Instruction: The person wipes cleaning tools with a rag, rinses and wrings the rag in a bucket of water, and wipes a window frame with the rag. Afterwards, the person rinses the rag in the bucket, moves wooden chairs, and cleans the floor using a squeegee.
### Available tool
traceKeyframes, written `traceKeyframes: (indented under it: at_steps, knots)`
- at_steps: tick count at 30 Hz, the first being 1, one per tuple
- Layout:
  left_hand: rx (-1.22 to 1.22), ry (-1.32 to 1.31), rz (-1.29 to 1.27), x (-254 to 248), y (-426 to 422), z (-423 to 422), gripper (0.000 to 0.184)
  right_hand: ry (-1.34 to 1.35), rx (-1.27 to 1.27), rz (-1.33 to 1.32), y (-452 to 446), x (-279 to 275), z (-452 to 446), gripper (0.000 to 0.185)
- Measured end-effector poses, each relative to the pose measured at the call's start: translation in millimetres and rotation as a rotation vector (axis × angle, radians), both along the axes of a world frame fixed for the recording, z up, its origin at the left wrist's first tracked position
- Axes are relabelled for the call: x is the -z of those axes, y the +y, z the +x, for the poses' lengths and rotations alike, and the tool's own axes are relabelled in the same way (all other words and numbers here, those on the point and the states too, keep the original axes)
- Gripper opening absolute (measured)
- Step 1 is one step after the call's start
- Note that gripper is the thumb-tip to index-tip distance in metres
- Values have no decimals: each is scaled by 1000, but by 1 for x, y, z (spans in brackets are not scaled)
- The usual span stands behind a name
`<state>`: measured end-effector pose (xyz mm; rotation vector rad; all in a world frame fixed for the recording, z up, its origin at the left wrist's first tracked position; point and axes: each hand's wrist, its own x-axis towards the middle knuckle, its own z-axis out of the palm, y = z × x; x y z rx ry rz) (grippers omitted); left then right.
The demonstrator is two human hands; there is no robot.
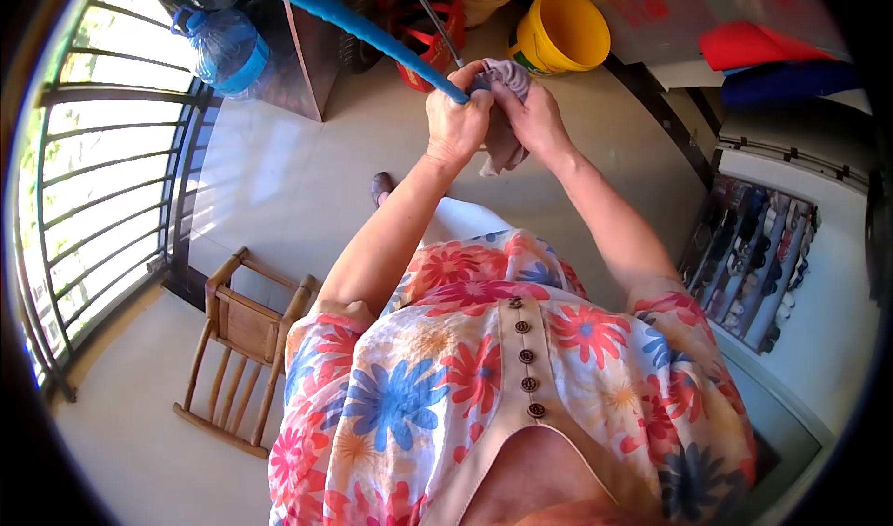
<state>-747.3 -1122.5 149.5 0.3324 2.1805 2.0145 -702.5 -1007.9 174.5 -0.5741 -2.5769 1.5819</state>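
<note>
A crumpled, greyish-mauve fabric cloth [503,142] is held up between the two hands, nearer the body than the yellow plastic bucket [530,44] and a little to its left. Its top is bunched and twisted, while a loose tail hangs below. It looks light, soft and limp (thin enough to slip out of a slack pinch), so the gathered folds would be the surest place to take hold.

The long, bright-blue pole [372,39] slants in from well left of the bucket. It seems fairly stiff, and its length could make the far end swing; a full fist near the end suits it better than fingertips.

The left hand [453,131] has its fingers curled closed around the pole's near end, with the cloth against them. The right hand [538,121] is nearly closed, thumb pressed on the bunched cloth and fingers folded behind it; how tightly they are wrapped cannot be told. Beyond the hands, left of the bucket, a slim grey metal rod [429,10] slopes down towards them past a red plastic container [453,10]; whether the rod touches the fingers is unclear.
</note>
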Motion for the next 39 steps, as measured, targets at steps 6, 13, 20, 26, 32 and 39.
traceKeyframes:
  at_steps: [6,13,20,26,32,39]
  knots:
    - [139,-114,-20,-4,-8,4,40,-312,-85,38,15,13,-22,37]
    - [386,-189,257,-18,-18,11,57,-171,85,-48,83,53,-1,29]
    - [237,-162,307,-14,-11,13,50,-206,-95,-478,26,-69,51,39]
    - [227,21,-8,-27,-7,23,46,-170,-98,-214,4,-17,40,28]
    - [362,80,-92,-41,-7,9,50,-324,52,-681,6,-27,26,31]
    - [307,-5,-345,-51,-6,-4,42,0,66,-257,0,-20,31,26]
